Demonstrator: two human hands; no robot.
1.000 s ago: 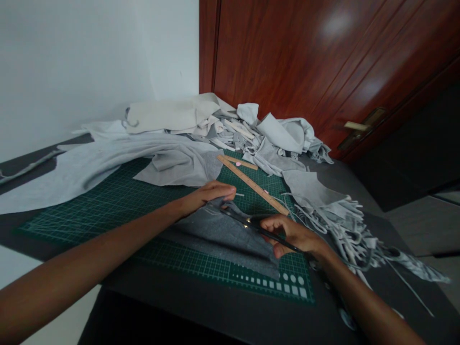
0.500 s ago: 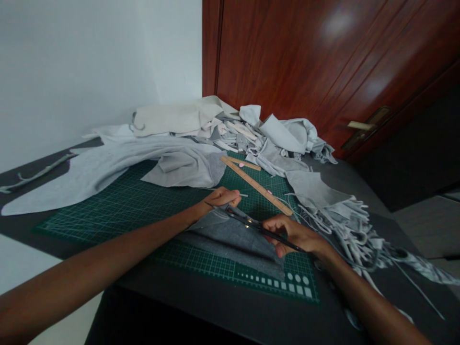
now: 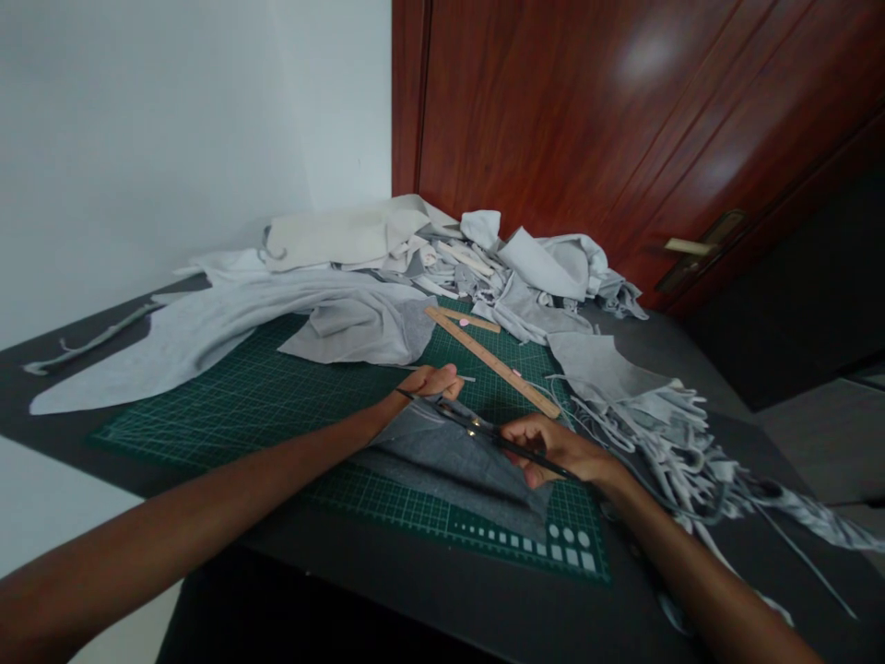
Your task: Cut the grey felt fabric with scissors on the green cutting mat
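The dark grey cloth (image 3: 442,461) lies on the green mat (image 3: 241,387), at 6 o'clock from the ruler (image 3: 494,361). The left hand (image 3: 430,381) pinches its 12 o'clock corner; the right hand (image 3: 553,447) grips scissors (image 3: 470,426). The cloth looks soft and limp, best held taut at an edge.

I'm in a sewing corner of a home room. My dark surface (image 3: 415,590) carries a green gridded cutting mat (image 3: 241,397), a wooden ruler (image 3: 492,361), scissors (image 3: 477,431), heaps of pale grey cloth (image 3: 346,235) and cut strips (image 3: 664,433). Behind stand a plain white wall (image 3: 172,138) and a polished wooden door (image 3: 587,120) with a brass handle (image 3: 684,247).
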